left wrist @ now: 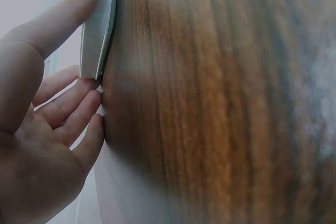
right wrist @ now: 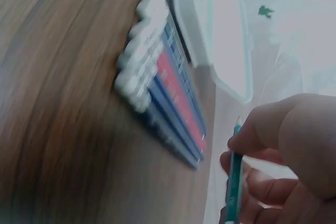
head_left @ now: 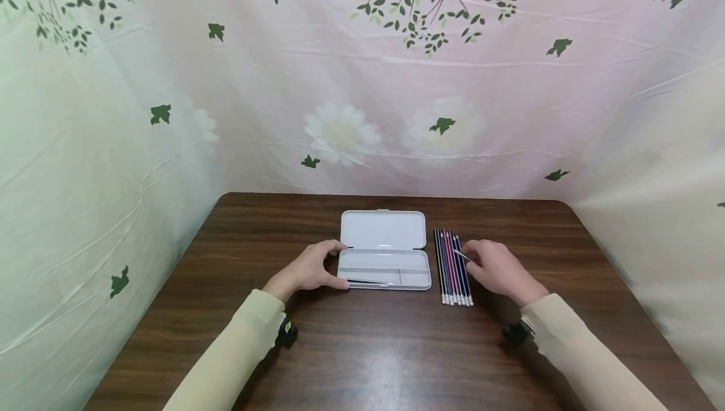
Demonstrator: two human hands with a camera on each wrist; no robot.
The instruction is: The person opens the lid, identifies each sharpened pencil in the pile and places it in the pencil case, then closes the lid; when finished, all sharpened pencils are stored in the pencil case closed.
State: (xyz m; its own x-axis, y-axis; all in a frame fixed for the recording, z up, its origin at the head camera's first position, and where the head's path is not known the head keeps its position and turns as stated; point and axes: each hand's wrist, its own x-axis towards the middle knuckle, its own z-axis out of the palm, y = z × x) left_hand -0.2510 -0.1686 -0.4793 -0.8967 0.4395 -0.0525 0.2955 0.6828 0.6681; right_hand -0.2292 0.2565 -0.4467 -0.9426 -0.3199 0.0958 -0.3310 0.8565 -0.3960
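Observation:
A white pencil case [head_left: 382, 228] lies with its lid folded back on the table, its divided tray facing up. My left hand [head_left: 310, 266] grips the case's left end, thumb at the front corner and fingertips near the hinge. In the left wrist view, the thumb [left wrist: 63, 17] lies on the pale case [left wrist: 100, 30]. One slim dark pencil [head_left: 368, 282] rests in the tray's front compartment. My right hand [head_left: 498, 267] pinches a green pencil [right wrist: 235, 182] with a pointed tip, held above the right side of a row of pencils [head_left: 453, 266].
The row holds several dark blue pencils and red pencils [right wrist: 176, 85] side by side, white ends toward me, just right of the case. They lie on a dark wood-grain table [head_left: 374, 348]. A patterned cloth [head_left: 362, 84] hangs behind the table and along both sides.

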